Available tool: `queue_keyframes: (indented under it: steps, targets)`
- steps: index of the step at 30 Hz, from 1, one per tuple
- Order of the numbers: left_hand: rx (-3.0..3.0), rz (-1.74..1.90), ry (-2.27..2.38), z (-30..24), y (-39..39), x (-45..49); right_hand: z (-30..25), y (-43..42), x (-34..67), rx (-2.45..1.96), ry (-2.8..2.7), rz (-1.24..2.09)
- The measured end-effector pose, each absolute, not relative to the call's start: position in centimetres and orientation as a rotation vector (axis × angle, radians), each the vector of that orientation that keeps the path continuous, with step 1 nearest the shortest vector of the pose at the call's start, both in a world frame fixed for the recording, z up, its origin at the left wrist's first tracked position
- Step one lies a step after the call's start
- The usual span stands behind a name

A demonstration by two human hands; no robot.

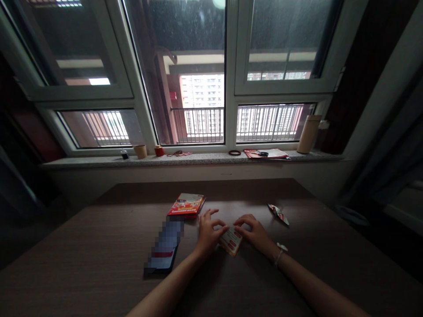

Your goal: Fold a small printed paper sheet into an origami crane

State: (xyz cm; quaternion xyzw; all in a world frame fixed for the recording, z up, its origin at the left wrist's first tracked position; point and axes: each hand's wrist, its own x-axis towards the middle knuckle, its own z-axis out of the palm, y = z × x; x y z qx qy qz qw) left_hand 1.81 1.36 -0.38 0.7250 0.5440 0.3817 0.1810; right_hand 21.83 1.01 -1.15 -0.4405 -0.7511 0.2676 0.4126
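Both of my hands rest on a small piece of patterned paper (231,241) lying on the dark wooden table (99,264). My left hand (209,231) presses on its left part, fingers bent and pinching at the top edge. My right hand (253,231) holds down its right part, fingertips meeting those of the left hand. A bracelet shows on my right wrist. The paper is pale with red marks, and my fingers cover most of it.
A red printed packet (187,204) lies just beyond my left hand. A dark phone (164,246) lies left of it. A small folded paper figure (278,214) sits to the right. The windowsill holds cups (140,151), red papers (266,153) and a tall cylinder (309,134).
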Motion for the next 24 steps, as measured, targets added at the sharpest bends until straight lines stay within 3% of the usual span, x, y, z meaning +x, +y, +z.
queue_keyframes:
  steps: [24]
  targets:
    - [2.109, 0.904, 1.515, 0.36, 0.6, 2.62, -1.69, 1.47, 21.6, -1.116, -1.902, 0.711]
